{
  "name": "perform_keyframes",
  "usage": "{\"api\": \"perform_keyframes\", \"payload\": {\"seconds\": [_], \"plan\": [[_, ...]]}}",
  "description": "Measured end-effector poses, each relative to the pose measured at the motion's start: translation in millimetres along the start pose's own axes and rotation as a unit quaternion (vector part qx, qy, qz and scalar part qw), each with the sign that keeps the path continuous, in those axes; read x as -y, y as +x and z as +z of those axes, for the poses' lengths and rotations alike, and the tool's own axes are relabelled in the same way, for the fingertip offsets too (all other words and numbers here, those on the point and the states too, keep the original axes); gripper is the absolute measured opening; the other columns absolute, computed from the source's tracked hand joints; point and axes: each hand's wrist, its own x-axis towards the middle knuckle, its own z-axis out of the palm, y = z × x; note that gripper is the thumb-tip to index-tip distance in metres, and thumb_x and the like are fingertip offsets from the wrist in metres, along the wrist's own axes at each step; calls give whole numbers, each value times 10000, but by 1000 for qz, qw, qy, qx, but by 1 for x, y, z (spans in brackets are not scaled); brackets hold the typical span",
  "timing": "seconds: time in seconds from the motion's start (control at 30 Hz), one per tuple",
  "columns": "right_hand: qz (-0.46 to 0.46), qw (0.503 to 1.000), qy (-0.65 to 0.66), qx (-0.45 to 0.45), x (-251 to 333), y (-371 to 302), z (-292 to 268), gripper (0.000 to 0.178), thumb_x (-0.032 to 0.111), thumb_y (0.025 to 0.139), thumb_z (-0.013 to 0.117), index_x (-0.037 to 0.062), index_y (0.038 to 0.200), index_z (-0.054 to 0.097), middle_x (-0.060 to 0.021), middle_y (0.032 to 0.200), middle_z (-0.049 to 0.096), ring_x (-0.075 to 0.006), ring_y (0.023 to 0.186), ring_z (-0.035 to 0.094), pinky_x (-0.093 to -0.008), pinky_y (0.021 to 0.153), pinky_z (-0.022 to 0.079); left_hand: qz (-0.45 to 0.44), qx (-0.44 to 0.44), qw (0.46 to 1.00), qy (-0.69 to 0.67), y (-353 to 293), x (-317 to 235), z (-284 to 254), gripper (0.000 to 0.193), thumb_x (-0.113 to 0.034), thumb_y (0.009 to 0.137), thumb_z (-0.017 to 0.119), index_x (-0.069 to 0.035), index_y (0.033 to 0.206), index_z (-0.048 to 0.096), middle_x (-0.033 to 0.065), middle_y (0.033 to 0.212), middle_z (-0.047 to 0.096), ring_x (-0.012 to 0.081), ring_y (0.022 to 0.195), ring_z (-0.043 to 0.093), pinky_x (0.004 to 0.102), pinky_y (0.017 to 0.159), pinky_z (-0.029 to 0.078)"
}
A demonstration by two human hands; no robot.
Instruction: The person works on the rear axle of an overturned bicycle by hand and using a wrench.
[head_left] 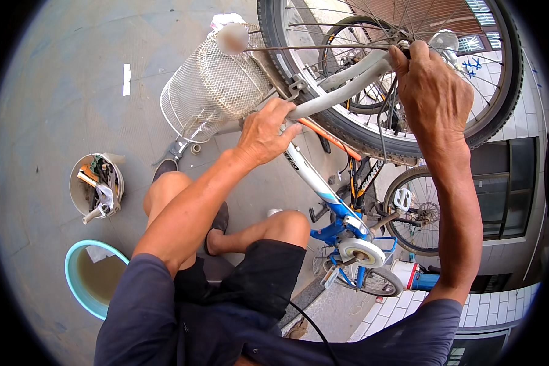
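A bicycle wheel (511, 79) with a black tyre and thin spokes stands close in front of me, between the arms of a silver fork (341, 91). My left hand (265, 131) is closed round the fork's crown, where it meets the white and blue bicycle frame (314, 177). At the hub, my right hand (433, 94) pinches the axle end with thumb and fingers; the small part there is mostly hidden by the fingertips. A white wire basket (210, 85) sits on the bicycle's front, just beyond my left hand.
On my left stands a white bucket (74, 194) holding several hand tools. Nearer is a teal basin (71, 274) of murky water. Other bicycles, one with a black frame (366, 180), stand behind the wheel. A tiled wall (500, 311) runs along the right.
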Motion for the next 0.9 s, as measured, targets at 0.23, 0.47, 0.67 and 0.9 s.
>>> {"api": "perform_keyframes", "payload": {"seconds": [0.23,0.47,0.67,0.9], "plan": [[-57,998,-7,-7,-9,3,2,325,340,987,533,67,816,571,-109,669,639,-284,611,674,-394,489,491,8,-2,1000,-4,1,1,1,388,-157,830,716,-11,1167,589,96,1043,587,202,830,638,345,731,539],[15,999,1,-42,3,-3,12,391,367,997,516,102,721,595,-106,539,619,-292,481,645,-379,429,478,3,6,1000,-10,3,0,0,387,-162,833,712,-12,1169,592,101,1043,586,201,838,643,343,739,540],[73,994,55,-55,1,-7,17,437,435,994,505,119,707,602,-72,544,615,-265,455,613,-367,410,441,8,10,1000,-7,0,-1,-2,364,-159,819,714,-15,1132,598,107,1030,601,213,815,652,357,731,539],[11,1000,19,-11,-2,-4,0,279,345,977,550,102,842,538,-59,656,561,-234,594,620,-371,501,459,21,7,1000,-6,-1,-2,-6,346,-165,818,723,-26,1107,596,109,1020,599,222,805,656,361,724,538]]}}
